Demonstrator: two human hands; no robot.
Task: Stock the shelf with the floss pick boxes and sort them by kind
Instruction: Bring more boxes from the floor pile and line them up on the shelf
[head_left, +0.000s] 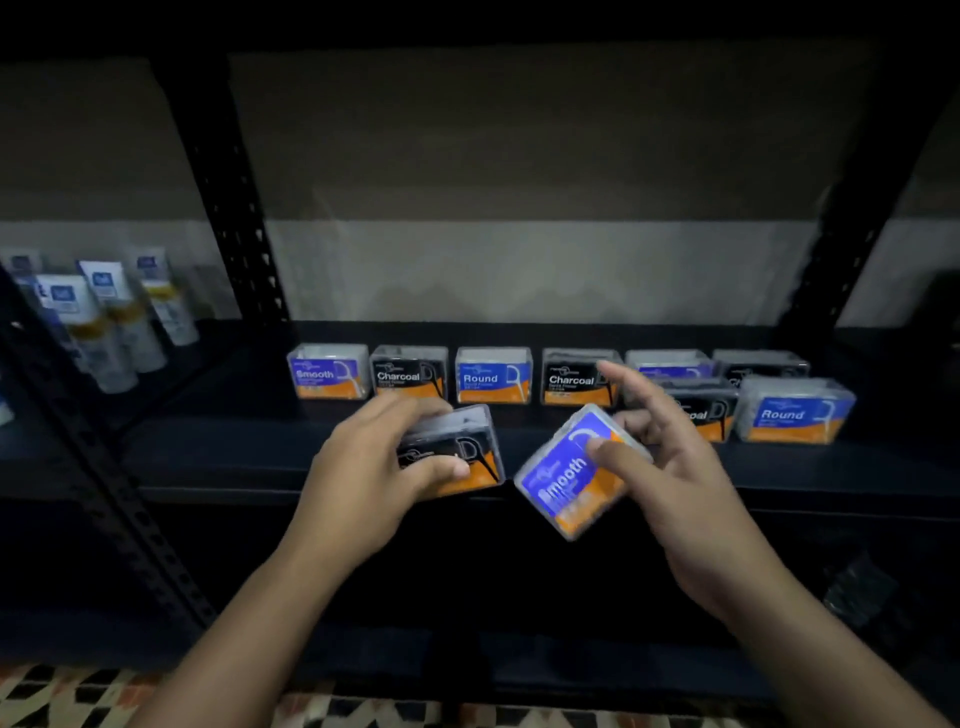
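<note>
Head view: left hand (363, 467) is gripping a Charcoal box (457, 452) at the shelf (208, 467) front edge; right hand (660, 467) is pinching a tilted Smooth box (571, 478), index finger splayed. Back row is sitting mixed. Suggest levelling each box, then parking it beside its matching label.

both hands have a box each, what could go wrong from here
1. The right hand pinches the tilted blue-and-orange Smooth box with thumb and a few fingers, beyond the black shelf edge; it might slip and fall.
2. The back row already alternates, Smooth box, Charcoal box, Round box, so the black-and-orange box in the left hand may land beside the wrong kind.
</note>
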